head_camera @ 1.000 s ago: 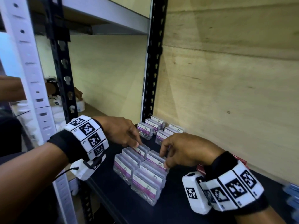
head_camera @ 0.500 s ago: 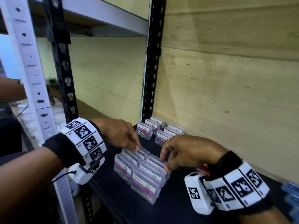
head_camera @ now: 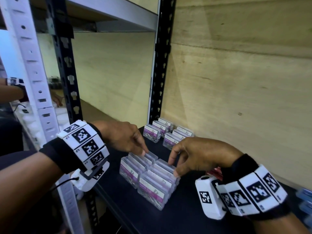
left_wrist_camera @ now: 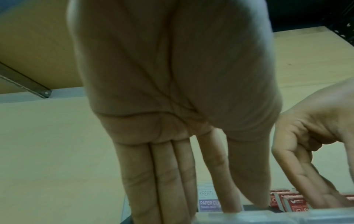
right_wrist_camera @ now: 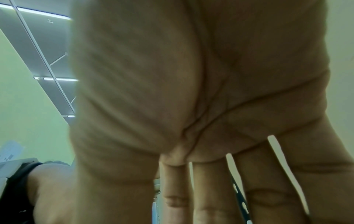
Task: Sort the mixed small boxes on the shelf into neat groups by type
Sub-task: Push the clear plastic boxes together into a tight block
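A near block of clear paper clip boxes with purple labels stands in two tight rows on the dark shelf. My left hand rests straight fingertips on the back end of the left row. My right hand arches over the right row, index tip at its back end and thumb tip on its right side. The left wrist view shows my left fingers pointing straight down onto a box top, with the right hand beside them. My palm fills the right wrist view.
A second group of matching paper clip boxes sits further back by the black upright. Red boxes lie behind my right wrist and blue ones at the right edge. A plywood wall backs the shelf. Another person's arm shows at far left.
My right thumb has slid from the top of the right row to its right side. The left hand stays at the back of the left row.
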The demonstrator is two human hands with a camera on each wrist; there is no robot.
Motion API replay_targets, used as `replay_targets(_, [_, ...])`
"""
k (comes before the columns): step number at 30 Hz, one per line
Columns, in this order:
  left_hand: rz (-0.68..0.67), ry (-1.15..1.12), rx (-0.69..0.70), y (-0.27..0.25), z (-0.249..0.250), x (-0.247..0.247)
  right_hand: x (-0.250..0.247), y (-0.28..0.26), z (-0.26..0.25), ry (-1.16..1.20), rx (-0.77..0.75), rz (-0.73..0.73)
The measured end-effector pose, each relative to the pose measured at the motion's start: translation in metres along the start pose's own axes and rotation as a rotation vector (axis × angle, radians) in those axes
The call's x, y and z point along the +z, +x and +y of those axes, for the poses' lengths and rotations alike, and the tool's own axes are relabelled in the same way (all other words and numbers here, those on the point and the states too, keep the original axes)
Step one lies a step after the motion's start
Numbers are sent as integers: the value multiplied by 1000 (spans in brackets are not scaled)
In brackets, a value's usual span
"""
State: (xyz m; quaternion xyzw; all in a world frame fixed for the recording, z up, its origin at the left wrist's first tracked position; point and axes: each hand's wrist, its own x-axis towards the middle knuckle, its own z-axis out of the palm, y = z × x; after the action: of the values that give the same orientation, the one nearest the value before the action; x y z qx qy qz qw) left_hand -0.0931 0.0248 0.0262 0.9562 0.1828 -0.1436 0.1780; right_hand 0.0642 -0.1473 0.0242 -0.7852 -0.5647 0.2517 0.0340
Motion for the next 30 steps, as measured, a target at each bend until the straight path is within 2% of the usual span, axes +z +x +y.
replay_targets(16, [-36, -17, 17, 3, -3, -1, -2, -3, -1, -33, 10, -10])
replay_targets(22, [-103, -9, 6, 10, -9, -13, -22, -4, -4, -53, 58, 57])
replay_targets(27, [51, 46, -7, 30, -13, -30, -53, 23, 2, -142, 102, 138])
replay_targets(30, [163, 76, -8, 48, -15, -38, -63, 49, 9, -151, 137, 125])
